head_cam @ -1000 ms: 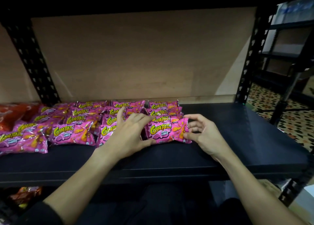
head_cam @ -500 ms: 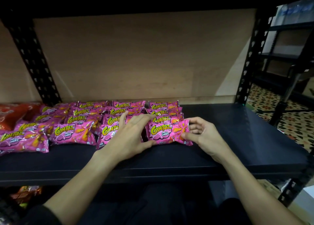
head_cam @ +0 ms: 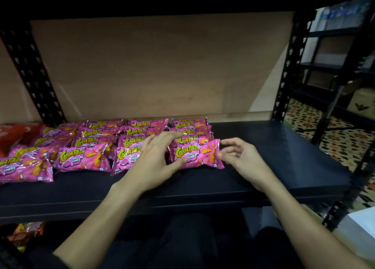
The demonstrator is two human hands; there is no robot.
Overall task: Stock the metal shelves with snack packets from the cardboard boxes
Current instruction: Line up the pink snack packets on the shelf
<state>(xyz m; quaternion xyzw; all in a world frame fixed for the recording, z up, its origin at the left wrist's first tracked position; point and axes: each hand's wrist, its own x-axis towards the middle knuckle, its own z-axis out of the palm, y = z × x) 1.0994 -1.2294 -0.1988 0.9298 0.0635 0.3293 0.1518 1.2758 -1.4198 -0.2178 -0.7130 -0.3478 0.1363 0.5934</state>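
Note:
A pink Corntoz packet point(head_cam: 199, 156) lies flat at the front of the black metal shelf point(head_cam: 267, 153), at the right end of several rows of the same pink packets point(head_cam: 85, 157). My left hand point(head_cam: 154, 161) arches over its left end with the fingers spread and fairly straight, and the thumb touches the packet's front left edge. My right hand point(head_cam: 241, 159) sits at the packet's right end, fingers loosely curled, with a fingertip touching the crimped edge. Neither hand lifts the packet.
Red packets point(head_cam: 12, 134) lie at the shelf's far left. A brown back panel point(head_cam: 154, 65) closes the rear. Black slotted uprights point(head_cam: 284, 75) frame the bay. More packets point(head_cam: 24, 232) show on the shelf below. Another rack point(head_cam: 336, 65) stands on patterned floor tiles point(head_cam: 345, 144).
The packet stays in place. My left fingers have straightened and lifted off its top left, and my right fingers have loosened from its right edge.

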